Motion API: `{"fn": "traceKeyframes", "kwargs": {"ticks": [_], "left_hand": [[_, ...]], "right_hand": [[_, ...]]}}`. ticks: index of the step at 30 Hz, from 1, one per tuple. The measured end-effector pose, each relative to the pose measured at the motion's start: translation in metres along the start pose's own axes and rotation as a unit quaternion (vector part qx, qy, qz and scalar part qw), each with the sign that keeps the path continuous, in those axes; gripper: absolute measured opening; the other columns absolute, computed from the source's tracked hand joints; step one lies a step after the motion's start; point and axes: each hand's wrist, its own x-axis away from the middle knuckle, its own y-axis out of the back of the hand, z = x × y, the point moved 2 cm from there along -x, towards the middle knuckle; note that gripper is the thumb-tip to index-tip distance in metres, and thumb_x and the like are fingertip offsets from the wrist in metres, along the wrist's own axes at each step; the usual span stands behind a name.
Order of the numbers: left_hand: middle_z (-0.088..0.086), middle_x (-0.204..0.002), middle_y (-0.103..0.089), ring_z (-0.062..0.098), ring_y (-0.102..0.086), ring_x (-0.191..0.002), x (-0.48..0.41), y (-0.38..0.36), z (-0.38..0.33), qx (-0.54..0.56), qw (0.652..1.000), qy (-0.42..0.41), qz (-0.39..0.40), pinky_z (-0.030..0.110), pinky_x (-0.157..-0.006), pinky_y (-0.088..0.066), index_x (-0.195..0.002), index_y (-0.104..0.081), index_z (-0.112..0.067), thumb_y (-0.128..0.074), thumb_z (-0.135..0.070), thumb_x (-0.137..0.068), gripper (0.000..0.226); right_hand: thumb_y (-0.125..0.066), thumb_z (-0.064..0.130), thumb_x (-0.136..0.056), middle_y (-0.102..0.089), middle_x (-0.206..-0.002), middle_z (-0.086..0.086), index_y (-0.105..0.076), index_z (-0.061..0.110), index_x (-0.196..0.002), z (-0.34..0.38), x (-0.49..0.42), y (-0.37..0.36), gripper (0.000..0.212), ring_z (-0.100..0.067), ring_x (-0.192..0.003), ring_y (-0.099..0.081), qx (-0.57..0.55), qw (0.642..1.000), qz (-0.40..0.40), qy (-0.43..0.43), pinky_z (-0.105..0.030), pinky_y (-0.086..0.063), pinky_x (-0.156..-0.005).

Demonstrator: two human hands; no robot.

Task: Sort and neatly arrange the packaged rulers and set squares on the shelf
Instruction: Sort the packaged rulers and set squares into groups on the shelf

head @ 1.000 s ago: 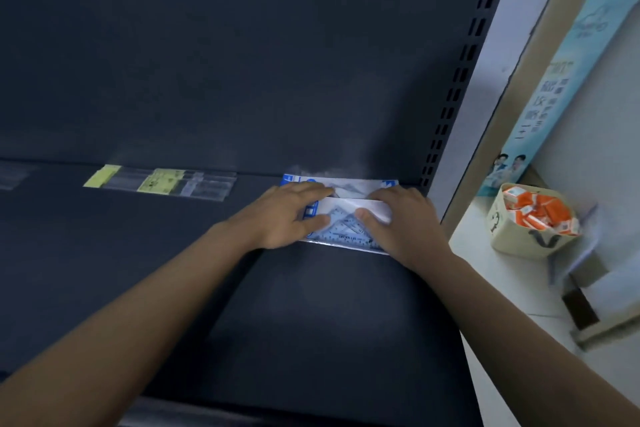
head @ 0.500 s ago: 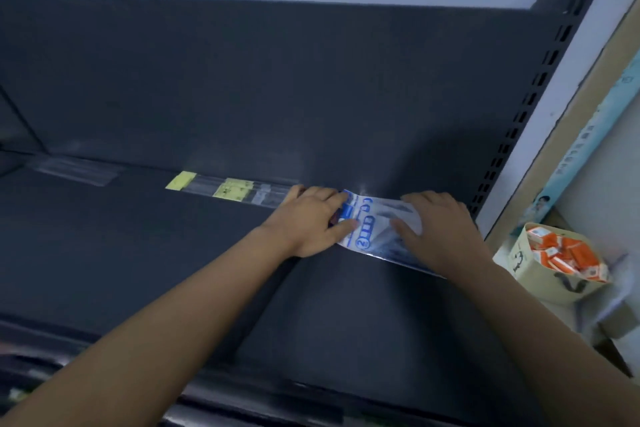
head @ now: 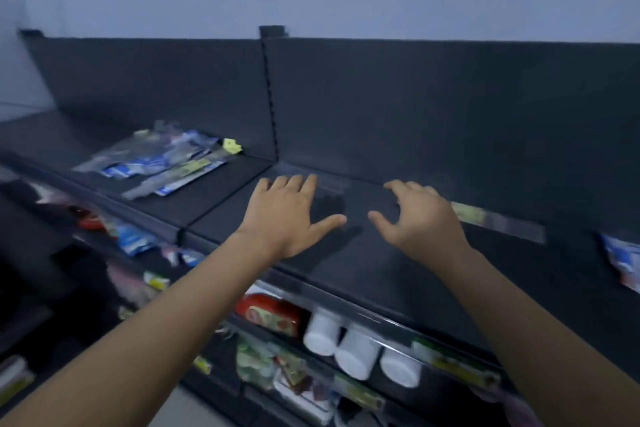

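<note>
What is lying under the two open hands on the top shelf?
Nothing is held: the left hand and right hand are over bare dark shelf. A faint clear packet shows past the left fingers; what the palms cover is hidden.

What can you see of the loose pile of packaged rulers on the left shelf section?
The pile of packaged rulers lies flat on the dark top shelf, left of the slotted upright. It looks like several long clear plastic sleeves with blue-and-white printed cards, overlapping at skewed angles, unsorted. A small yellow tag sticks out at the far end. Motion blur hides print and count. Neither hand touches it; the left hand hovers to its right.
</note>
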Motion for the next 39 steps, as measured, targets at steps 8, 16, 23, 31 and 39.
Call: {"fn": "traceKeyframes", "kwargs": {"ticks": [8, 16, 23, 31, 39], "left_hand": [[0.007, -0.15, -0.038, 0.026, -0.035, -0.136, 0.037, -0.03, 0.193, -0.036, 0.988, 0.146, 0.041, 0.043, -0.109, -0.028, -0.149, -0.025, -0.014, -0.015, -0.082, -0.08, 0.097], [0.005, -0.147, -0.042, 0.026, -0.037, -0.134, 0.013, -0.08, 0.328, -0.048, 0.975, 0.201, 0.079, 0.042, -0.107, -0.029, -0.146, -0.03, -0.019, -0.018, -0.083, -0.08, 0.093], [0.007, -0.14, -0.049, 0.027, -0.042, -0.129, -0.066, -0.115, 0.421, -0.044, 0.977, 0.188, 0.088, 0.042, -0.104, -0.03, -0.14, -0.037, -0.017, -0.023, -0.081, -0.082, 0.087], [0.008, -0.143, -0.046, 0.027, -0.041, -0.131, -0.145, -0.154, 0.502, -0.003, 0.986, 0.136, 0.096, 0.042, -0.104, -0.029, -0.144, -0.034, -0.017, -0.026, -0.078, -0.083, 0.087], [0.006, -0.134, -0.054, 0.027, -0.048, -0.125, -0.23, -0.2, 0.582, 0.043, 0.992, -0.047, 0.113, 0.037, -0.1, -0.037, -0.13, -0.049, -0.023, -0.045, -0.045, -0.091, 0.045]], "right_hand": [[-0.043, 0.068, -0.085, -0.044, -0.142, -0.003, -0.03, 0.024, -0.144, 0.18, -0.07, -0.065, 0.075, -0.026, -0.129, -0.041, -0.06, 0.991, 0.064, 0.101, -0.041, -0.038, -0.101], [-0.043, 0.065, -0.087, -0.044, -0.141, -0.003, -0.03, 0.024, -0.145, 0.273, -0.159, -0.15, 0.072, -0.027, -0.123, -0.047, -0.061, 0.982, 0.115, 0.135, -0.038, -0.043, -0.093], [-0.051, 0.058, -0.087, -0.053, -0.132, -0.004, -0.047, 0.018, -0.132, 0.326, -0.25, -0.218, 0.06, -0.022, -0.122, -0.048, -0.087, 0.981, 0.128, 0.116, -0.032, -0.039, -0.093], [-0.052, 0.057, -0.087, -0.06, -0.116, -0.002, -0.059, 0.016, -0.113, 0.364, -0.312, -0.26, 0.049, -0.021, -0.107, -0.056, -0.06, 0.991, 0.104, 0.057, -0.03, -0.043, -0.078], [-0.064, 0.08, -0.057, -0.039, -0.069, 0.007, -0.036, 0.02, -0.069, 0.406, -0.349, -0.296, 0.068, -0.013, -0.066, -0.045, 0.005, 0.983, 0.13, -0.129, -0.027, -0.03, -0.055]]}}
